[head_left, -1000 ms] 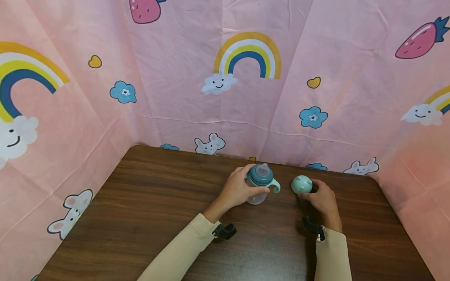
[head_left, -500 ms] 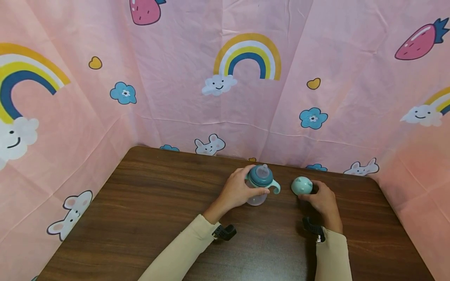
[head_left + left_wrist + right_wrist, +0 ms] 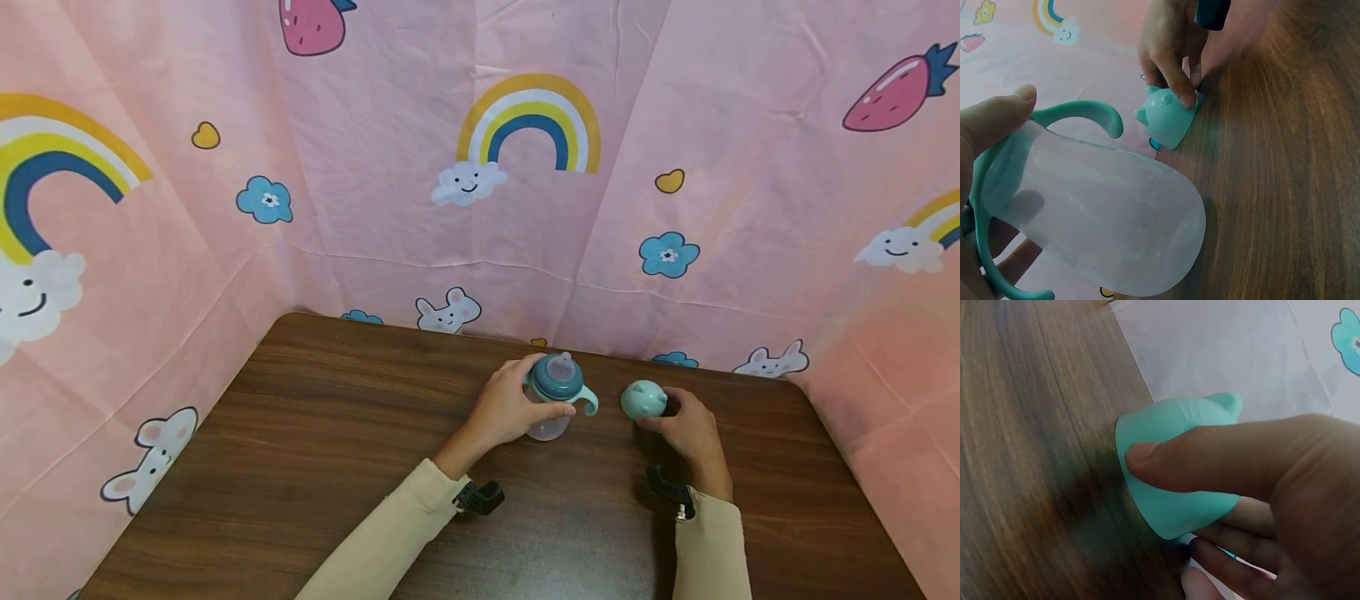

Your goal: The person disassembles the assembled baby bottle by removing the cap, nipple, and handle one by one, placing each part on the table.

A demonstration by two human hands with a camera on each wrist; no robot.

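My left hand [image 3: 513, 402] grips a baby bottle [image 3: 549, 427] around its upper body, thumb on the near side. The bottle is upright, with a clear body, a teal collar, a translucent nipple and mint-green handles [image 3: 1088, 109]. To its right, a mint-green bottle cap [image 3: 643, 400] with small animal ears sits dome up on the table. My right hand [image 3: 686, 425] holds this cap from its right side; in the right wrist view the thumb [image 3: 1179, 459] lies across its wall and the other fingers are partly hidden behind it.
Both things are near the far edge of a brown wooden table [image 3: 360, 417]. A pink printed cloth [image 3: 375, 150] hangs behind the table and along its sides. Black straps [image 3: 480, 497] circle both wrists.
The head view has shifted very slightly. Both hands keep their hold, and the bottle and the cap stay where they were.
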